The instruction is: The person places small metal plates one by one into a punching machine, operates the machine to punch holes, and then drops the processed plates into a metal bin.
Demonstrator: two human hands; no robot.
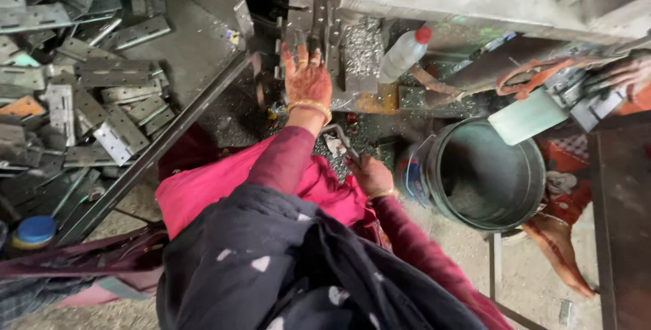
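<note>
My left hand [306, 80], with a gold bangle at the wrist, lies flat with fingers spread on a stack of grey metal hinge plates [303, 19] at the machine's bed. It grips nothing. Lower and to the right, my right hand [370, 175] is closed around the end of a thin bent metal lever [339, 134] that runs up toward the machine. Metal shavings [363, 46] lie heaped just right of the plates. My pink sleeves and dark shawl cover the lower middle of the view.
A big pile of grey hinge plates [81, 79] fills the left, bounded by a slanted steel bar [169, 140]. A clear bottle with a red cap [405, 53] lies by the shavings. A dark round bucket [485, 174] stands right. Another person's hand [627, 72] and foot [557, 248] are at the right.
</note>
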